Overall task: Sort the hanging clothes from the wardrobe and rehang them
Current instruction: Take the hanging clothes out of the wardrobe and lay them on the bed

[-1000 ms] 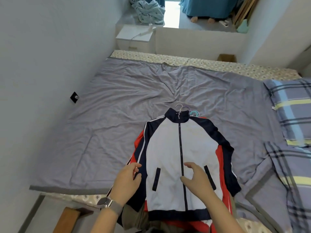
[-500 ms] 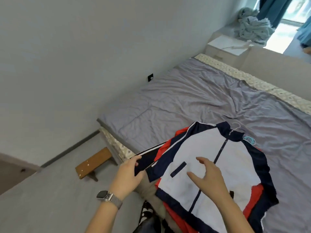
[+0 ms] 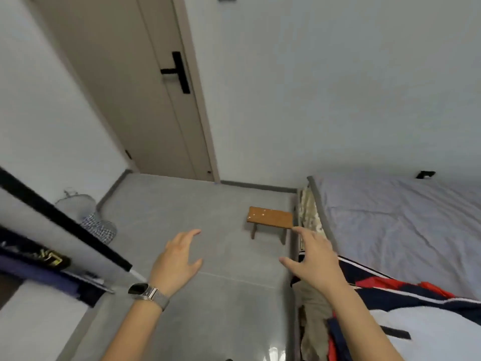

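Both hands are up over bare grey floor [image 3: 208, 295], holding nothing. Left hand [image 3: 177, 259] has fingers spread & slightly curled, palm down, w/ a watch [image 3: 145, 291] on a mesh band at the wrist. Right hand [image 3: 316, 259] is likewise spread, index finger pointing fwd, thumb stuck out toward the left hand; the two are apart w/ a stretch of floor between them. The clothes sit right of & below the right hand: a white jacket [image 3: 426, 332] w/ navy trim lies on top of a pile on the bed [image 3: 390, 225], red fabric [image 3: 406, 285] showing under it, and a navy sleeve w/ white stripe runs along the bed edge just beside the right wrist. Under the right forearm some khaki fabric [image 3: 312, 321] hangs off the bed side toward the floor. Ahead of the right hand's fingertips, close to the bed corner, stands a small wooden stool [image 3: 270, 220]. Left of the left hand a black rail [image 3: 65, 222] slants across, w/ dark navy clothes [image 3: 39, 267] below it, blurred, one w/ yellow lettering; can't tell how they're hung. Further fwd-left of that hand, a wire basket [image 3: 96, 225] w/ checked cloth sits on the floor by the wall. Far ahead of both hands is a closed beige door [image 3: 125, 87] w/ a black handle [image 3: 178, 72].
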Demonstrator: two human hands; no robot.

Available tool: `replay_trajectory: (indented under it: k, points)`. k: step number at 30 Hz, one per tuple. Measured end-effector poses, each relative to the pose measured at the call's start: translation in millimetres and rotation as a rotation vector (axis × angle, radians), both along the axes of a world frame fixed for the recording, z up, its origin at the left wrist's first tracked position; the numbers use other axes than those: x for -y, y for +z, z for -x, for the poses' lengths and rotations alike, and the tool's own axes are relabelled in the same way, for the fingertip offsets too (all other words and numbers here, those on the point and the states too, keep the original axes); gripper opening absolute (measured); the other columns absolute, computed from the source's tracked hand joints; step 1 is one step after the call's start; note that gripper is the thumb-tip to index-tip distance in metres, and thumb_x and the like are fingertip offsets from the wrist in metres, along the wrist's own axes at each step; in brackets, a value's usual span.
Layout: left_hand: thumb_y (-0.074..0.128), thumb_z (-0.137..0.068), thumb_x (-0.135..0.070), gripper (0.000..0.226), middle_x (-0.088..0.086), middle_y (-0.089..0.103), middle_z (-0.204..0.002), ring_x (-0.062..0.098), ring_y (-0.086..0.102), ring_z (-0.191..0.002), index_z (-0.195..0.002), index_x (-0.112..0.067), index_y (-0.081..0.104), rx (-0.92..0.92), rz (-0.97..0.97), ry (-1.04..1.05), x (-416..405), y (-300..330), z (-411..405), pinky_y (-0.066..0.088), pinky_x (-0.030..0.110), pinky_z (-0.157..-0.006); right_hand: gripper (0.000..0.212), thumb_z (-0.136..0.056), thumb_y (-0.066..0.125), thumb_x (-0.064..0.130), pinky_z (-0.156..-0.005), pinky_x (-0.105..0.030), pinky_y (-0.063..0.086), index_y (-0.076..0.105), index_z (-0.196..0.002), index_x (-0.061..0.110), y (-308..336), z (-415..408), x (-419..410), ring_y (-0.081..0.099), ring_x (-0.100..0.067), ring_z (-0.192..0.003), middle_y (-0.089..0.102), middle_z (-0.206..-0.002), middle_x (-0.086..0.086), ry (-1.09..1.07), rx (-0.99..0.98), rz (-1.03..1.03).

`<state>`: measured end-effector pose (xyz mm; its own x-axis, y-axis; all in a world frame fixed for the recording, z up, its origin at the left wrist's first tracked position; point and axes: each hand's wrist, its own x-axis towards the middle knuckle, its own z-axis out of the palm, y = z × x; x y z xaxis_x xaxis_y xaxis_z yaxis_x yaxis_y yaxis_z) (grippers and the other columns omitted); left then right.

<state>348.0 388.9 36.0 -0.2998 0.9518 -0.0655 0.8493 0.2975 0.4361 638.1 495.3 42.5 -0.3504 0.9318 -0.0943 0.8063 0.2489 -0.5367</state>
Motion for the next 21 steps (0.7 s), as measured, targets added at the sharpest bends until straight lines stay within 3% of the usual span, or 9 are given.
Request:
replay_trajectory:
  k: [4,12,21]
  points:
    - [0.069,-0.081,-0.026,0.065,0.003,0.046,-0.132,0.024,0.046,-0.121,-0.139,-0.024,0.04,0.003,-0.037,0.29,100,11,88,0.038,0.036,-0.104,0.073,-0.076,0.065,0.056,-0.097,-0.039,0.038,0.032,-0.138,0.038,17,132,25,0.038,-0.024,-0.126,0.042,-0.137,0.006,0.266,0.0,-0.052]
    - [0.062,-0.083,-0.037,0.066,-0.004,0.043,-0.134,0.02,0.045,-0.119,-0.141,-0.033,0.032,-0.058,0.011,0.682,304,12,210,0.044,0.037,-0.097,0.076,-0.075,0.067,0.05,-0.104,-0.039,0.036,0.03,-0.14,0.038,3,369,165,0.039,-0.023,-0.127,0.041,-0.14,0.005,0.77,-0.102,0.035]
    - [0.063,-0.084,-0.031,0.063,0.002,0.044,-0.134,0.022,0.047,-0.119,-0.141,-0.024,0.036,-0.034,-0.016,1.019,411,23,305,0.044,0.034,-0.094,0.076,-0.073,0.068,0.052,-0.102,-0.037,0.037,0.029,-0.139,0.043,5,544,255,0.04,-0.021,-0.122,0.043,-0.135,0.009,1.088,-0.087,0.065]
